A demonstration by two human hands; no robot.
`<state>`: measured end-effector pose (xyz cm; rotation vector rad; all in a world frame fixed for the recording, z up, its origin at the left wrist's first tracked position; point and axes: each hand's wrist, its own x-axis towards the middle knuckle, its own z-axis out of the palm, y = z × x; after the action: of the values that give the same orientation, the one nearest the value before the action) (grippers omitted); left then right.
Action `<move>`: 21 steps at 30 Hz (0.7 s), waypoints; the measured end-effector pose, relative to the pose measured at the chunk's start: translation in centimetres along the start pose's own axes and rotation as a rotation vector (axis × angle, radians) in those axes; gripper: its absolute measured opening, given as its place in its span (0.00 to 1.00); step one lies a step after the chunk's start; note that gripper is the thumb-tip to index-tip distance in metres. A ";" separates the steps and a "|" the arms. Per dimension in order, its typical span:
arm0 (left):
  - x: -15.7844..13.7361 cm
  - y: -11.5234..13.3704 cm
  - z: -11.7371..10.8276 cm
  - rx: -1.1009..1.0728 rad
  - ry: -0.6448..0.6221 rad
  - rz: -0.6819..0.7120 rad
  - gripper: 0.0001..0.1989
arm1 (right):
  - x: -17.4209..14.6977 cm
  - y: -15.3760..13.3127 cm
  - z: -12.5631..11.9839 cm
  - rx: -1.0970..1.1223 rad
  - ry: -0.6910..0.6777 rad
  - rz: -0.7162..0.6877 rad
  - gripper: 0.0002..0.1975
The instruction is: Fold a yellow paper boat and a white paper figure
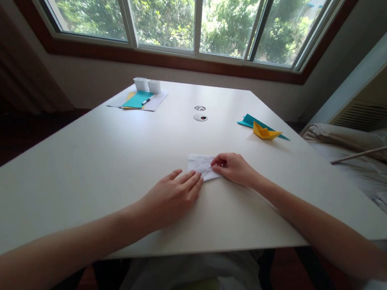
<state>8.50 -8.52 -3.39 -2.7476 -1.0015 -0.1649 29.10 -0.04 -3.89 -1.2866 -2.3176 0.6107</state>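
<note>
A small folded piece of white paper (198,162) lies on the table in front of me, with creases across its face. My left hand (177,195) rests on its near left edge, fingers stretched out and pressing it to the table. At its right side my right hand (233,167) pinches the paper's edge or a flap between thumb and fingers. The fingertips of both hands cover parts of the paper.
On the white table (97,165) at the back right sit a yellow paper boat (265,132) and a blue folded paper plane (249,120). Back left are blue paper (138,100), a marker (147,100) and white folded pieces (140,84). Two round grommets (200,117) are at the middle.
</note>
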 end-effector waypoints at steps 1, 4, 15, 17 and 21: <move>0.1 0.5 0.1 0.008 0.008 -0.009 0.20 | 0.0 0.0 0.0 -0.004 0.003 -0.002 0.07; 0.1 1.7 0.3 -0.002 0.022 -0.013 0.22 | 0.0 0.0 -0.2 -0.010 -0.012 -0.011 0.08; -0.2 3.8 0.8 -0.081 -0.001 -0.142 0.27 | 0.0 -0.1 -0.3 -0.024 -0.019 0.005 0.08; -0.2 3.7 0.7 -0.081 -0.015 -0.162 0.27 | 0.0 -0.2 -0.3 -0.035 -0.004 0.022 0.07; -0.1 3.6 0.3 -0.090 -0.066 -0.191 0.28 | -0.1 -0.5 -0.2 -0.066 0.018 0.046 0.07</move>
<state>10.76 -11.22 -4.33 -2.7497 -1.3046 -0.1525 28.90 -0.29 -3.51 -1.3734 -2.3167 0.5398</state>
